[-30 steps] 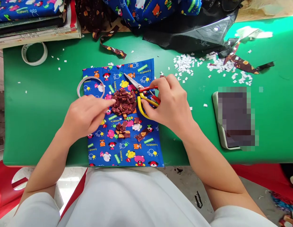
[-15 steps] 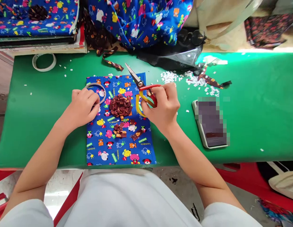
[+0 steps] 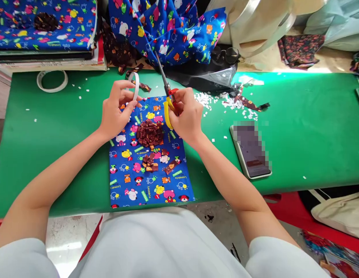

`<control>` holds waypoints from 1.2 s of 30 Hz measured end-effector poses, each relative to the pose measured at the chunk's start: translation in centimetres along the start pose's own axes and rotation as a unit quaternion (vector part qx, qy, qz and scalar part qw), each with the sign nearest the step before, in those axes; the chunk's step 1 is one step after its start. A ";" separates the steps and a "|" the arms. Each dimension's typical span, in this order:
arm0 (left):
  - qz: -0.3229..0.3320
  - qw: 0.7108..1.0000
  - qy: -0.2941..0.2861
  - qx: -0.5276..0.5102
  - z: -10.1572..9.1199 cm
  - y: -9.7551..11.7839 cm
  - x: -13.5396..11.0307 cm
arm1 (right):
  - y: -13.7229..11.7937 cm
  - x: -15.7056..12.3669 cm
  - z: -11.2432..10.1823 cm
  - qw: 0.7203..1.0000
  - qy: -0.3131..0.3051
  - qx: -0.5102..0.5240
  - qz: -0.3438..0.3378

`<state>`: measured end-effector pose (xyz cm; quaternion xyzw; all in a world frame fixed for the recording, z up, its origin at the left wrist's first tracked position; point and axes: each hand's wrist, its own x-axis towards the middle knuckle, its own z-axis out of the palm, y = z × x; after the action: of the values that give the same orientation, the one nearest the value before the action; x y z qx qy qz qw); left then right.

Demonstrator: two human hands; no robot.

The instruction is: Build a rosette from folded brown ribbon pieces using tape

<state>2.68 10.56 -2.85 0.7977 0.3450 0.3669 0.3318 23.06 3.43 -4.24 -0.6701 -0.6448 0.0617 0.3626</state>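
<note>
My left hand (image 3: 117, 108) is closed around a thin roll of white tape (image 3: 136, 85), lifted above the table. My right hand (image 3: 187, 114) grips scissors (image 3: 167, 96) with red and yellow handles, blades pointing up and away. Below both hands lies a blue cartoon-print cloth (image 3: 150, 170) on the green table (image 3: 46, 146). A round cluster of small brown folded pieces (image 3: 149, 133) sits on that cloth, with a few loose brown bits (image 3: 150, 163) just below it.
A phone (image 3: 250, 150) lies at the right. White paper snippets (image 3: 214, 101) and a brown fabric strip (image 3: 249, 103) are scattered behind it. Another tape roll (image 3: 52, 81) sits back left near stacked fabric (image 3: 43, 23). Blue cloth (image 3: 168, 31) and a black bag (image 3: 202, 77) crowd the far edge.
My left hand picked the tape roll up off the cloth and raised it. My right hand lifted the scissors and swung the blades upright. The view tilted upward.
</note>
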 end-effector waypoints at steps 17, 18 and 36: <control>-0.040 0.998 -0.041 0.014 -0.4 0.3 -0.6 | 1.7 -1.5 -1.4 0.989 -0.061 -0.133 0.032; -0.037 0.999 -0.032 0.014 -0.4 0.2 -0.6 | 1.6 -1.6 -1.5 0.991 -0.052 -0.119 0.009; -0.022 0.996 -0.079 -0.026 -1.0 -0.4 -1.2 | 0.8 -1.9 -2.3 0.973 -0.096 -0.183 -0.098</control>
<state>1.15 10.09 -3.09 0.8078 0.3254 0.3037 0.3865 24.70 0.86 -3.69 -0.6495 -0.7395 -0.0289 0.1744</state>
